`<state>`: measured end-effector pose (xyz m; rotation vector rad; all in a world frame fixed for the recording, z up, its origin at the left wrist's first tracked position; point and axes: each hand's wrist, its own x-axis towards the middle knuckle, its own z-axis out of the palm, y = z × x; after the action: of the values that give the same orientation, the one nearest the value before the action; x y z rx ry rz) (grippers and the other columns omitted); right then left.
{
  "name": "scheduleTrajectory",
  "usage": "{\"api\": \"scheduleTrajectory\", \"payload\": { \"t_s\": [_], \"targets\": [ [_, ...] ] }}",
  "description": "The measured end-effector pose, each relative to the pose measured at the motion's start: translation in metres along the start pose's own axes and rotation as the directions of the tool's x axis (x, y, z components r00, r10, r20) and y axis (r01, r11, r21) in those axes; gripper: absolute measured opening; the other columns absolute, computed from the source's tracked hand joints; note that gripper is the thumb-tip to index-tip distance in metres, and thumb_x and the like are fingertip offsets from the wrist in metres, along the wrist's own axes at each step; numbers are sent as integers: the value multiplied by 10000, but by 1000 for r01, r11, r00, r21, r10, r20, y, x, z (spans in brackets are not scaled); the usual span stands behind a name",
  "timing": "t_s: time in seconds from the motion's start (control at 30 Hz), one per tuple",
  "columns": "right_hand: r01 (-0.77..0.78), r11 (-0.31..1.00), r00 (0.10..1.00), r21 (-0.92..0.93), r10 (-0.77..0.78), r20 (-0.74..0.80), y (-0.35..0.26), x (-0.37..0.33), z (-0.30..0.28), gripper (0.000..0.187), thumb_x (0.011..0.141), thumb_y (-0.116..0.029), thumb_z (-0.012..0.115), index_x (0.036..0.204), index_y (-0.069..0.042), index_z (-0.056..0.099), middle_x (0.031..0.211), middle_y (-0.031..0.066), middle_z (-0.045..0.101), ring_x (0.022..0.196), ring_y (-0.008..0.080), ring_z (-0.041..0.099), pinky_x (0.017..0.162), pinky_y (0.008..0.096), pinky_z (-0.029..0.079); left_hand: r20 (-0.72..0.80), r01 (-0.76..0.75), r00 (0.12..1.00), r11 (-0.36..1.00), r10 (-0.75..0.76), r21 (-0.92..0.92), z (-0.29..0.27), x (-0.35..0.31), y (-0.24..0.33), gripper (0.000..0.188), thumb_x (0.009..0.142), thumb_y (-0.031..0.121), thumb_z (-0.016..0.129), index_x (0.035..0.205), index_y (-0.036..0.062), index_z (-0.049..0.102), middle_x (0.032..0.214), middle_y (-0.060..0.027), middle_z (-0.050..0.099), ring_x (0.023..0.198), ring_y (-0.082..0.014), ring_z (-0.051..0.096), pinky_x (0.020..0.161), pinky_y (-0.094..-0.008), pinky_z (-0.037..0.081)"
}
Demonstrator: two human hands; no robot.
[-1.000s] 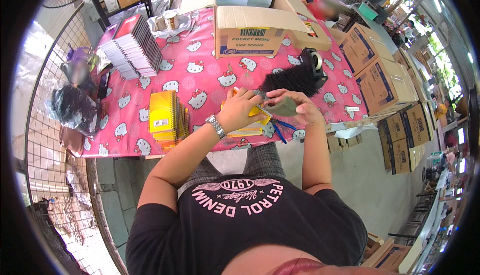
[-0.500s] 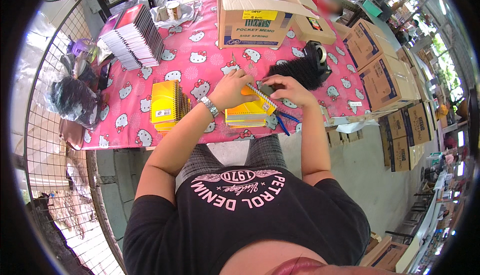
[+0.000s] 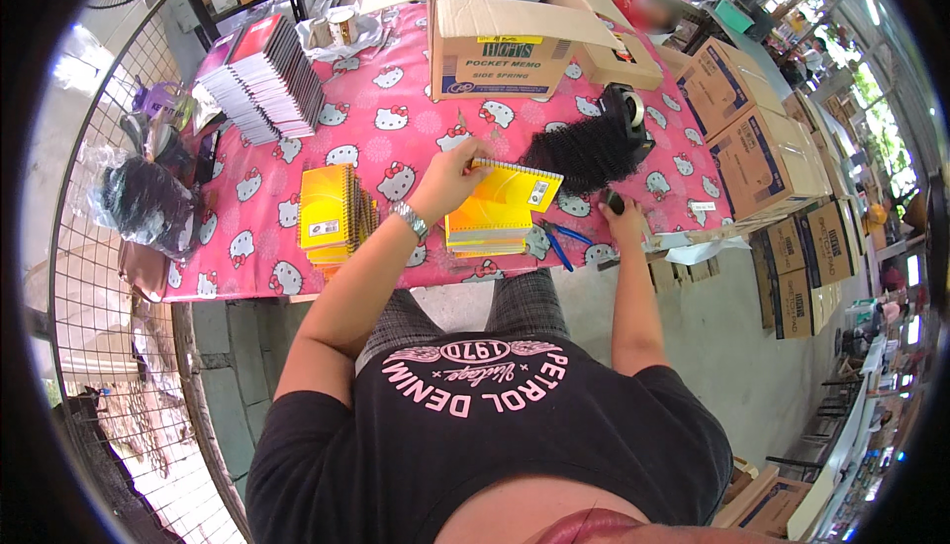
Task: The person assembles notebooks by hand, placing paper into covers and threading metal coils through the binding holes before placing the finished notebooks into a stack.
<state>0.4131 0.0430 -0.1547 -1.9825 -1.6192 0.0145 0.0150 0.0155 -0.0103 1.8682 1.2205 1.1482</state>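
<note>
My left hand [image 3: 457, 176] is closed on the left end of a yellow spiral notebook [image 3: 517, 188]. That notebook is tilted above a low stack of yellow notebooks [image 3: 487, 232], its wire coil along the upper edge. My right hand [image 3: 627, 223], at the table's right front, has its fingers round a small dark object [image 3: 615, 202] whose kind I cannot make out. Blue-handled pliers [image 3: 566, 242] lie between the stack and my right hand. Beyond them is a pile of black spiral coils [image 3: 584, 151]. Another stack of yellow spiral notebooks [image 3: 329, 210] stands to the left.
A tall stack of spiral notebooks [image 3: 267, 79] stands at the back left. An open carton [image 3: 500, 59] with notebooks inside is at the back centre. A tape dispenser [image 3: 623, 117] sits beside the coils. Closed cartons [image 3: 757, 153] are piled at the right of the pink-covered table [image 3: 381, 237].
My right hand has left the notebook and moved right to the table's edge. The notebook has turned so its coil runs more nearly level, with only my left hand holding it.
</note>
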Motion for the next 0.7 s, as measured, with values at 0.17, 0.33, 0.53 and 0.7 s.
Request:
{"api": "scheduleTrajectory", "payload": {
  "t_s": [0.17, 0.33, 0.53, 0.7],
  "targets": [
    [344, 937, 935, -58, -347, -74, -57, -63, 0, 628, 811, -381, 717, 1271, -4, 514, 1298, 261, 498, 1212, 439, 460, 1004, 535, 379, -83, 232, 967, 969, -239, -85, 2, -21, -3, 239, 940, 177, 636, 1086, -6, 587, 792, -101, 662, 641, -104, 631, 552, -268, 507],
    [306, 951, 925, 48, -309, 222, -85, -113, -8, 557, 839, -291, 710, 1279, -12, 510, 1265, 253, 512, 1147, 413, 497, 1007, 519, 375, -125, 153, 980, 988, -156, -33, 6, -25, -7, 267, 910, 173, 678, 1081, -21, 611, 792, -96, 666, 668, -114, 651, 608, -267, 527],
    [165, 640, 986, 750, -137, -100, -193, -96, -78, 501, 833, -219, 717, 1269, -33, 554, 1184, 176, 544, 1081, 330, 544, 957, 416, 431, -161, 156, 973, 984, -167, -82, 6, -28, -11, 236, 864, 182, 709, 1001, -6, 670, 819, -144, 688, 723, -219, 687, 678, -314, 539],
    [466, 757, 860, 458, -510, -31, -250, -103, -98, 509, 782, -229, 759, 1221, -30, 594, 1128, 139, 547, 1048, 294, 534, 934, 410, 422, -166, 152, 972, 983, -168, -103, 14, -32, -5, 202, 851, 130, 700, 984, -21, 685, 882, -172, 701, 723, -243, 708, 634, -313, 550]
  ]
}}
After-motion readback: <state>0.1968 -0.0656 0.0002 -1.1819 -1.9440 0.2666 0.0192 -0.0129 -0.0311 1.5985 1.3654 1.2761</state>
